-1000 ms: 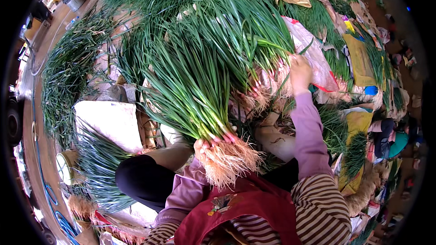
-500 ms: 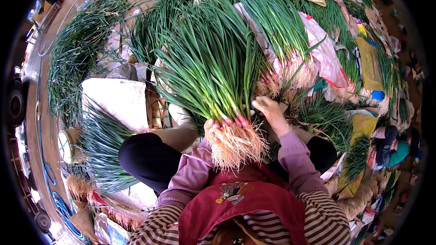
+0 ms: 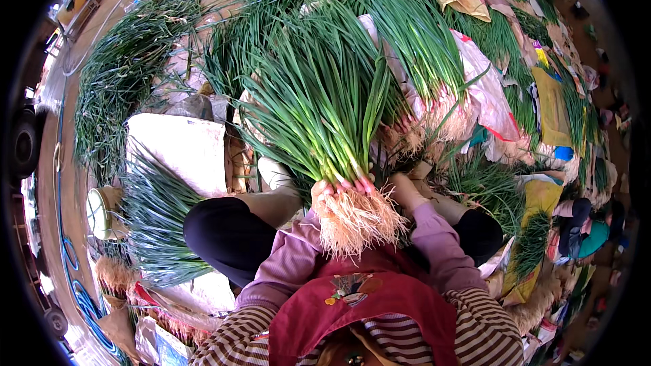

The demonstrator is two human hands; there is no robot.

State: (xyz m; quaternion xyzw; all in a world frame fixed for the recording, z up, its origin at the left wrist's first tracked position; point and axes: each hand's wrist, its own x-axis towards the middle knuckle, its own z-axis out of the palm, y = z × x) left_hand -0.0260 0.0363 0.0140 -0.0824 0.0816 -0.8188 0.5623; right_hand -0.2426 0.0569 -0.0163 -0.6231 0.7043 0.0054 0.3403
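Your left hand (image 3: 318, 193) grips bunched scallions (image 3: 336, 122); I can't tell if your right hand (image 3: 405, 192) is closed or what the pale bucket (image 3: 105, 212) holds.

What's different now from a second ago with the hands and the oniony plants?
The right hand moved from the pile of stalks farther right, back toward the body, to the right side of the big bunch. Its fingers are mostly hidden there, so I can't tell its grip. The left hand stayed wrapped around the bunch's base.
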